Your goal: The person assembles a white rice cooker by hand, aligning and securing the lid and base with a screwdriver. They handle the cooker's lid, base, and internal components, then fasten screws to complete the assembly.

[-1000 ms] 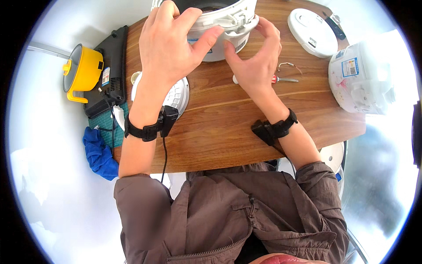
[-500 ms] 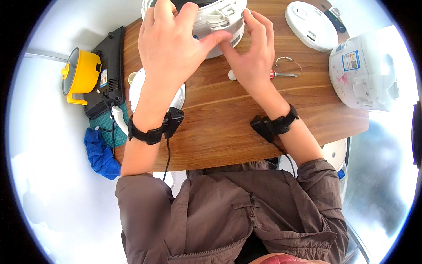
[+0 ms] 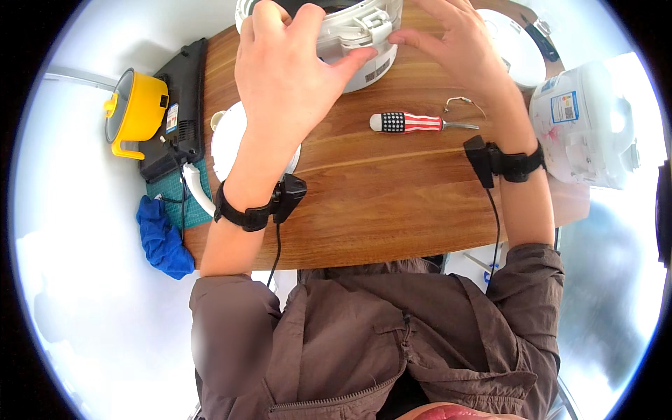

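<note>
A white rice cooker body [image 3: 381,56], its dark inside showing, stands at the table's far edge, cut off by the top of the picture. My left hand [image 3: 283,77] grips its near left rim, fingers bent over the top and thumb along the front beside a white latch [image 3: 367,31]. At the cooker's right side is my right hand [image 3: 465,49], fingers spread and thumb tip at the cooker's edge; some fingertips leave the picture. Nearer to me lies a screwdriver [image 3: 413,122] with a stars-and-stripes handle, beside a thin bent wire [image 3: 462,101].
Left are a yellow pot [image 3: 143,108] on a black appliance [image 3: 189,84], a blue cloth [image 3: 164,241] and a green mat [image 3: 199,210]. A round white piece [image 3: 227,143] lies under my left forearm. Right stand a white cooker [image 3: 581,126], a round lid [image 3: 521,52] and black pliers-like tool [image 3: 544,42].
My right hand has moved right, away from the cooker's front, and its fingers have spread. The cooker and my left hand appear slightly further right in the picture. The screwdriver handle is now uncovered.
</note>
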### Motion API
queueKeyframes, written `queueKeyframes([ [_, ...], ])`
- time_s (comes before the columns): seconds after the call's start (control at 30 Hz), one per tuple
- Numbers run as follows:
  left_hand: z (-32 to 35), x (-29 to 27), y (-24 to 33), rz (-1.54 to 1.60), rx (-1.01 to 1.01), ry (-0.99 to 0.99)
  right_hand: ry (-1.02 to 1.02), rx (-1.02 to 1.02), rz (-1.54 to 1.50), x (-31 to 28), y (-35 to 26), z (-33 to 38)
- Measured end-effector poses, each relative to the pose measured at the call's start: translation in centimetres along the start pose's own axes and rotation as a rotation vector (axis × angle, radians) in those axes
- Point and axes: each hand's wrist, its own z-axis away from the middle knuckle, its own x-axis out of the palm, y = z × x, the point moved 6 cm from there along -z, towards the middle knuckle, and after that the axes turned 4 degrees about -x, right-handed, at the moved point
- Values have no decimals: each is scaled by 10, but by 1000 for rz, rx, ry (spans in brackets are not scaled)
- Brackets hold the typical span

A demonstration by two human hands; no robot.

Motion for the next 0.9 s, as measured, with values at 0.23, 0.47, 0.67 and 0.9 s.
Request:
queueKeyframes([
  [0.23, 0, 5, -3, 60, -72, -14, -173, -11, -13, -5, -1, -17],
  [0.47, 0, 7, -8, 84, -70, -5, -238, 49, 36, -6, -13, -30],
  [0.67, -1, 8, -10, 129, -82, -2, -179, 65, -21, 1, 0, -26],
  [0.9, 1, 9, -12, 133, -73, -27, -219, 27, 23, -3, -7, -27],
])
